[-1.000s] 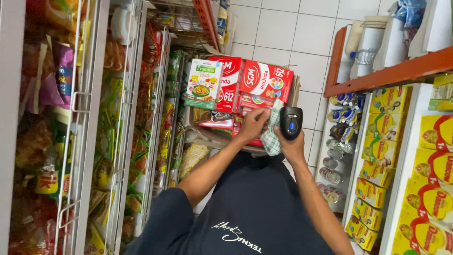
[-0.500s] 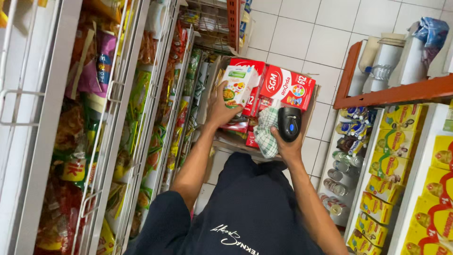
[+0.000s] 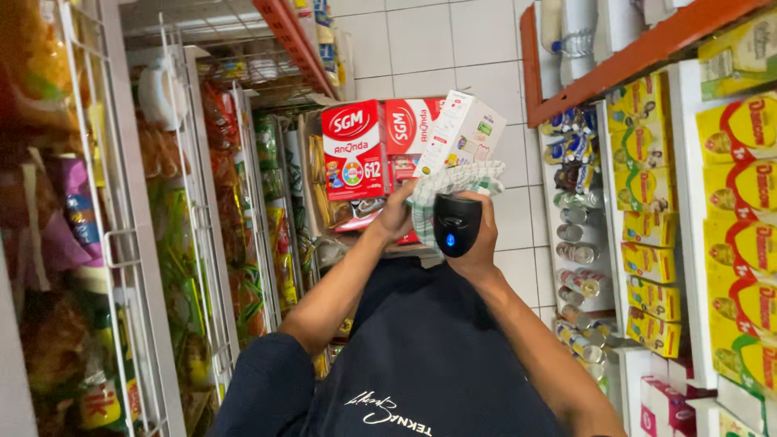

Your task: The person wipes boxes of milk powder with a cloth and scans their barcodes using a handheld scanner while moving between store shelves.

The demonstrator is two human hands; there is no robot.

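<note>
A: Scanner point(image 3: 456, 225), black, handheld, one blue light on its face. Held by?

B: Right hand point(image 3: 477, 243), fingers wrapped shut around the body, window end pointing up toward the boxes. A checked cloth point(image 3: 453, 182), green and white, is bunched in the same grip, probably so one hand carries both and the other is free.

A: Left hand point(image 3: 395, 218)?

B: Raised to the stack, fingers closed on the lower edge of a white carton point(image 3: 461, 133). The carton is tilted, one corner up, its panel turned toward the scanner; I judge that angle is for reading a code. The exact hold is partly hidden behind the cloth.

A: Where does the carton sit?

B: Lifted clear, just right of two red boxes point(image 3: 354, 150) that stand upright side by side in an open cardboard case point(image 3: 312, 186) at the aisle's end, against the tiled wall point(image 3: 437, 40).

A: Surroundings?

B: Wire racks point(image 3: 121, 243) of bagged snacks on the left, hung in columns so the fronts face out. Yellow packets point(image 3: 736, 194) stacked in rows on the right shelving, small cans point(image 3: 579, 279) in the bay beside them. Orange shelf edge point(image 3: 639, 57) overhead.
</note>
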